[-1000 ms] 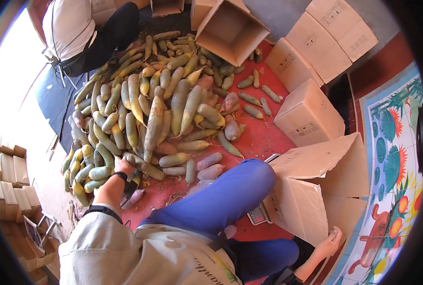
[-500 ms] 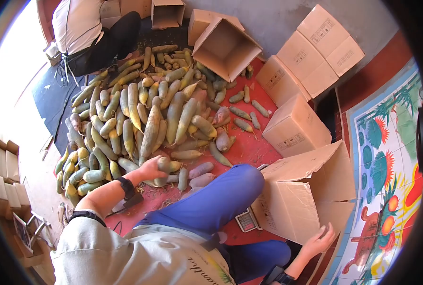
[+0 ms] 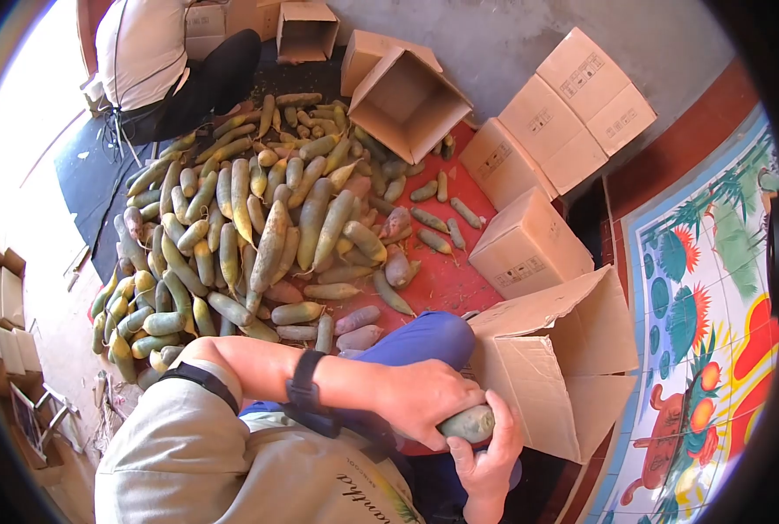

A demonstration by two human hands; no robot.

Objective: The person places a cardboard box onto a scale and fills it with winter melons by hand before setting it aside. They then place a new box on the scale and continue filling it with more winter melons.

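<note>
A short green radish point(image 3: 470, 424) is between my two hands, above my lap. My left hand point(image 3: 429, 397) grips one end from the left, its arm stretched across my body. The fingers and thumb of my right hand point(image 3: 491, 458) curl round the other end. Just to the right stands an open cardboard box point(image 3: 529, 384), its flaps spread outward. Past my bent knee lies a large pile of green radishes point(image 3: 271, 249), several with yellowish tips and a few reddish.
More cardboard boxes point(image 3: 533, 244) stand along the wall, one open box point(image 3: 407, 105) tipped toward the pile. Another person point(image 3: 145, 61) sits at the far left edge of the pile. Loose radishes point(image 3: 433, 240) lie on the red floor. A painted tile panel point(image 3: 695, 349) is at right.
My left hand has lifted a green radish from the near edge of the pile to my lap. My right hand has moved left from beside the open box to meet it.
</note>
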